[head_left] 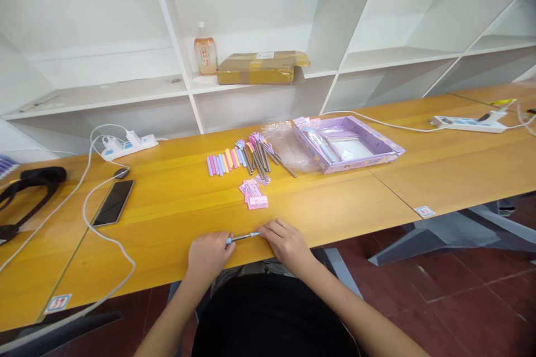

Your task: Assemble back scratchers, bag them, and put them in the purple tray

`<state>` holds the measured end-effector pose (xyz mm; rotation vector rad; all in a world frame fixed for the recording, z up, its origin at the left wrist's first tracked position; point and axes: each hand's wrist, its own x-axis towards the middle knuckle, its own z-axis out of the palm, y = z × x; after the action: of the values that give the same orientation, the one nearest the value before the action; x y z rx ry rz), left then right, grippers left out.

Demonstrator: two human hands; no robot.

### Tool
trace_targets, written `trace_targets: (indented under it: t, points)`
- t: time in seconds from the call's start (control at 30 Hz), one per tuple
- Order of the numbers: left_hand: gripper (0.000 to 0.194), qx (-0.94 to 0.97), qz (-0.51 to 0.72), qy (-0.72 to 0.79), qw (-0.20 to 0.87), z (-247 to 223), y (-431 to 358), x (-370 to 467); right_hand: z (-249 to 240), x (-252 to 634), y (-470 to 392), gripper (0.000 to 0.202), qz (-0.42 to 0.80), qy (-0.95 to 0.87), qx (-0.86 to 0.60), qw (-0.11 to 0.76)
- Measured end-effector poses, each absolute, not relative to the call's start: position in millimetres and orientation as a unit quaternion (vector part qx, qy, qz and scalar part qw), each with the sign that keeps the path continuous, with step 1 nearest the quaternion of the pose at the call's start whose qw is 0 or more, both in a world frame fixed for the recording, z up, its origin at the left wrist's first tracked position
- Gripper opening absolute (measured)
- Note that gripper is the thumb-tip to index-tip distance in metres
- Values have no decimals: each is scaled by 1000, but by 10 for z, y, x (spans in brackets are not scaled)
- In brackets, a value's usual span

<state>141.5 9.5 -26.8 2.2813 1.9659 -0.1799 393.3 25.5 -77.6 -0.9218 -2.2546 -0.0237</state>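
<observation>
Near the table's front edge, my left hand [208, 257] is closed around one light-blue end of a back scratcher [240, 238]. The fingers of my right hand [287, 244] grip its other light-blue end. Its thin metal rod shows between the two hands, roughly level; both ends are partly hidden by fingers. Beyond my hands lie pink printed cards [255, 196], loosely stacked. Behind these is a pile of back scratchers [260, 157] with metal rods and coloured hand-shaped heads. To its left, several pastel handle sleeves [225, 162] lie in a row.
A purple open box [363, 163] with clear plastic wrapping [285, 145] stands right of the pile. At the left are a phone [114, 203], a white cable [109, 238], a power strip [129, 146] and a black strap [36, 201]. A bottle [205, 53] and cardboard box [256, 70] occupy the shelf.
</observation>
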Motion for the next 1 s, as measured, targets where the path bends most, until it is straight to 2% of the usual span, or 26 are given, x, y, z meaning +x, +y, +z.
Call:
trace_targets:
  t: [1.0]
  points:
    - [37, 769, -43, 637, 38, -360, 93, 1381, -794, 3947, 271, 20, 4, -864, -359, 354]
